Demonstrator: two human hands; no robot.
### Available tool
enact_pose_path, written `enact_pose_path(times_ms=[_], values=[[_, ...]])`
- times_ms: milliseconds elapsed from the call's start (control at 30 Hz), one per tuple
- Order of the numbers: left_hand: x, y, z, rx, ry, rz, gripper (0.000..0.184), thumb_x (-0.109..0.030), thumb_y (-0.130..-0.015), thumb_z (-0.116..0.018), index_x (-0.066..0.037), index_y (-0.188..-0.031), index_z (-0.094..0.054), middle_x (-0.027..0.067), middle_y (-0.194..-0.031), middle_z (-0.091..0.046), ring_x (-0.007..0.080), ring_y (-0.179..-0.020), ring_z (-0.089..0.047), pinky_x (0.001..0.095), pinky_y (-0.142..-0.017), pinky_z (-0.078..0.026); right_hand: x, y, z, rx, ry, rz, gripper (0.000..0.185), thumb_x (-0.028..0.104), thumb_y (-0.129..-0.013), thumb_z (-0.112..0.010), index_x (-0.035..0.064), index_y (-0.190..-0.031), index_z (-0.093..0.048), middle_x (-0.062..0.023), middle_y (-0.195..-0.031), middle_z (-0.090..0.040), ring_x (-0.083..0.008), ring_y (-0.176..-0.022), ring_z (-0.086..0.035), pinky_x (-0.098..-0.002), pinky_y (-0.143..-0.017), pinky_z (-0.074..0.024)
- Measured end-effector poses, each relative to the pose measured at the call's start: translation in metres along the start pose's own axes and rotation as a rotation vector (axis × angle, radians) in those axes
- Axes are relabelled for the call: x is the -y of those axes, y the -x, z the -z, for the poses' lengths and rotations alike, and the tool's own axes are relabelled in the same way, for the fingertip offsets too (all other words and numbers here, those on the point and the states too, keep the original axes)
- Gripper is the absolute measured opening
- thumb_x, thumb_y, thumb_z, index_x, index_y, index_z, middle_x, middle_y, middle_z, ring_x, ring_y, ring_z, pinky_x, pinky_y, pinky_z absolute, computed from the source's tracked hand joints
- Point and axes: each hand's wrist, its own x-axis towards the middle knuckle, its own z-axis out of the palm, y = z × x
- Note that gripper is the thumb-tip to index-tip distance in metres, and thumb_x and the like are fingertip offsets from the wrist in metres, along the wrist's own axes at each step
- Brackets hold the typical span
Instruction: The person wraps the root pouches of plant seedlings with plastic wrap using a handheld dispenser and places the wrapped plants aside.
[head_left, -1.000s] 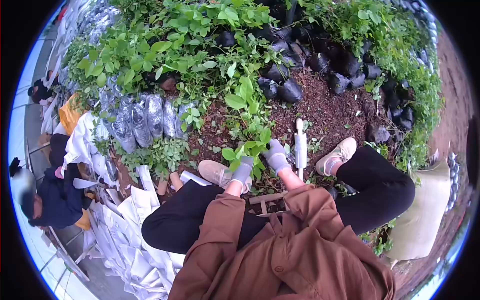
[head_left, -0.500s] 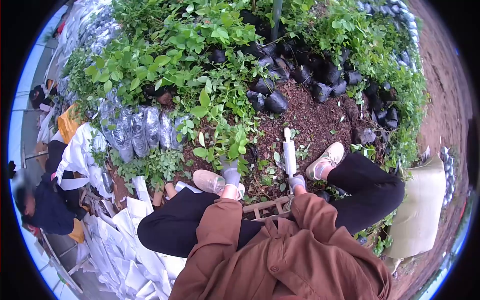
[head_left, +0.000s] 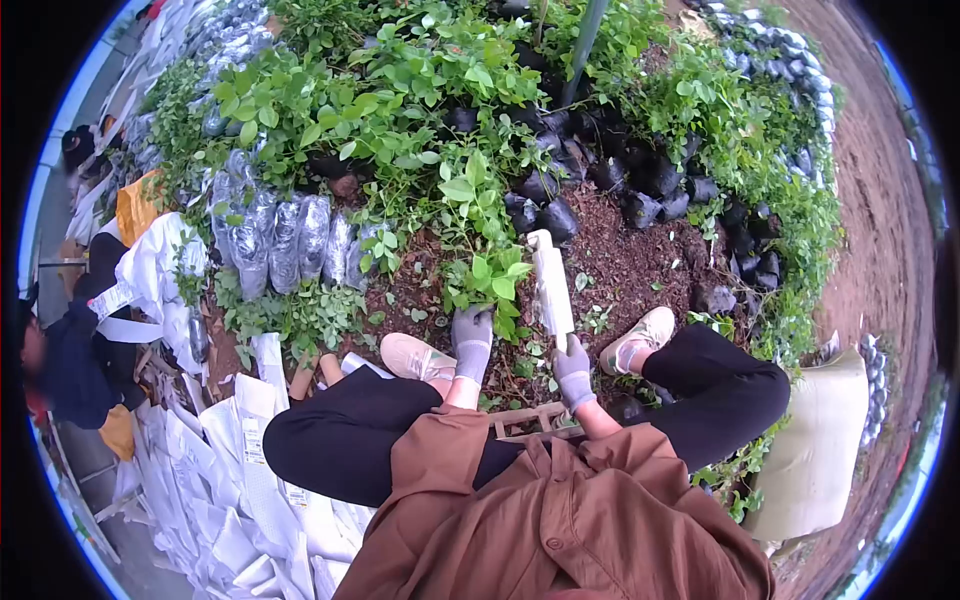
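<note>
- We find the roll [head_left: 552,285] just ahead of the right hand [head_left: 573,375], leaning toward eleven o'clock; its fingers are clamped on the handle [head_left: 561,342] at the near end.
- We judge the roll light and stiff, its wrap smooth and apt to slip; the bare handle gives the surest hold.
- We note the bunch [head_left: 490,280] at ten o'clock from the right hand. The left hand [head_left: 472,335] appears closed round its lower end; leaves hide the fingertips.
- We rate the bunch light, soft and fragile: hold low on the stems, without squeezing leaves.
- Stems and leaves crowd the bunch from eleven to one o'clock and could snag.
- Black bags [head_left: 640,205] lie at one o'clock, beyond the roll, on dark soil [head_left: 620,270].
- Wrapped bundles [head_left: 285,245] stand at ten o'clock; white sheets [head_left: 210,480] spread at eight.
- Shoes [head_left: 415,355] flank the hands at nine and two o'clock, narrowing elbow room.
- A wooden frame [head_left: 530,420] sits at six o'clock, near the wrists.
- Another person [head_left: 75,350] is at nine o'clock, well apart.
</note>
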Motion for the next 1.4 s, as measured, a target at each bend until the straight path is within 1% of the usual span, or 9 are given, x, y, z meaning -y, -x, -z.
enact_pose_path(times_ms=[167, 333, 467, 700, 1033, 1100, 1200, 1333, 1400], values=[[0.029, -0.001, -0.007, 0.237, 0.867, 0.521, 0.025, -0.009, -0.077, -0.059, 0.003, -0.097, -0.066, 0.0102, -0.093, -0.066, 0.018, -0.08, -0.061, 0.027, -0.073, -0.045, 0.042, 0.033, -0.005, 0.199, -0.253, -0.07, 0.022, 0.004, -0.074, -0.054, -0.0006, -0.096, -0.055, -0.0091, -0.074, -0.057, -0.019, -0.064, -0.053, -0.0322, -0.06, -0.0446], [0.025, 0.006, 0.01, 0.415, 1.016, 0.513, 0.042, 0.008, -0.068, -0.053, 0.004, -0.109, -0.059, 0.0105, -0.103, -0.064, 0.0196, -0.088, -0.061, 0.0263, -0.081, -0.046, 0.046, 0.036, -0.017, 0.18, 0.222, -0.18, 0.035, 0.009, -0.074, -0.056, 0.0021, -0.108, -0.049, -0.0229, -0.084, -0.059, -0.0371, -0.078, -0.059, -0.0429, -0.07, -0.0455], [-0.003, 0.009, 0.003, 0.269, 0.963, 0.227, 0.06, 0.007, -0.06, -0.07, 0.004, -0.117, -0.052, 0.0091, -0.112, -0.059, 0.0188, -0.087, -0.06, 0.0304, -0.08, -0.05, 0.035, 0.034, -0.024, 0.148, 0.303, -0.071, 0.041, 0.013, -0.076, -0.055, 0.0058, -0.115, -0.043, -0.0235, -0.093, -0.058, -0.0419, -0.082, -0.058, -0.0472, -0.071, -0.0456], [0.006, -0.009, -0.008, 0.24, 0.3, 0.381, 0.035, -0.013, -0.063, -0.083, 0.002, -0.088, -0.063, 0.006, -0.082, -0.063, 0.0128, -0.069, -0.057, 0.0278, -0.065, -0.048, 0.053, 0.039, -0.015, 0.271, 0.429, 0.017, 0.04, 0.016, -0.078, -0.056, 0.0064, -0.114, -0.042, -0.0205, -0.104, -0.052, -0.0417, -0.08, -0.058, -0.0493, -0.069, -0.0474], [0.077, -0.021, -0.023, 0.053, 0.769, 0.645, 0.014, -0.006, -0.078, -0.068, -0.007, -0.09, -0.061, 0.0035, -0.075, -0.062, 0.0128, -0.06, -0.058, 0.0272, -0.05, -0.05, 0.034, 0.005, -0.008, 0.096, 0.14, -0.241, 0.035, 0.026, -0.083, -0.059, 0.0039, -0.109, -0.048, -0.0228, -0.097, -0.06, -0.0403, -0.089, -0.059, -0.0448, -0.075, -0.0461], [0.064, -0.023, -0.016, 0.017, 0.86, 0.707, 0.02, -0.001, -0.076, -0.066, -0.003, -0.093, -0.055, 0.004, -0.07, -0.058, 0.009, -0.048, -0.048, 0.0239, -0.038, -0.033, 0.029, 0.002, -0.017, 0.115, 0.163, -0.232, 0.037, 0.032, -0.086, -0.055, 0.0035, -0.108, -0.049, -0.0255, -0.091, -0.062, -0.0432, -0.086, -0.059, -0.0476, -0.073, -0.0457], [0.054, -0.031, -0.012, 0.111, 0.706, 0.612, 0.028, -0.008, -0.076, -0.07, -0.003, -0.1, -0.057, 0.0057, -0.076, -0.06, 0.0122, -0.054, -0.053, 0.0196, -0.045, -0.038, 0.023, 0.001, -0.033, 0.224, 0.272, -0.233, 0.033, 0.032, -0.089, -0.049, 0.0051, -0.108, -0.048, -0.0266, -0.083, -0.061, -0.0462, -0.08, -0.057, -0.0525, -0.069, -0.0442], [-0.017, -0.02, 0.01, 0.257, 0.011, 0.26, 0.064, -0.037, -0.059, -0.083, 0.004, -0.101, -0.056, 0.0267, -0.109, -0.054, 0.0341, -0.105, -0.05, 0.0445, -0.089, -0.038, 0.042, 0.004, -0.022, 0.244, 0.315, -0.158, 0.032, 0.03, -0.089, -0.05, 0.0055, -0.108, -0.048, -0.0257, -0.085, -0.061, -0.0436, -0.079, -0.058, -0.0509, -0.068, -0.0448], [0.04, -0.025, -0.017, 0.099, -0.101, 0.126, 0.053, -0.031, -0.062, -0.082, 0.004, -0.096, -0.061, 0.0179, -0.094, -0.063, 0.0281, -0.084, -0.058, 0.0379, -0.079, -0.044, 0.037, 0.007, -0.026, 0.221, 0.318, -0.106, 0.031, 0.03, -0.089, -0.05, 0.0058, -0.108, -0.048, -0.025, -0.085, -0.061, -0.0428, -0.079, -0.059, -0.0503, -0.068, -0.045]])
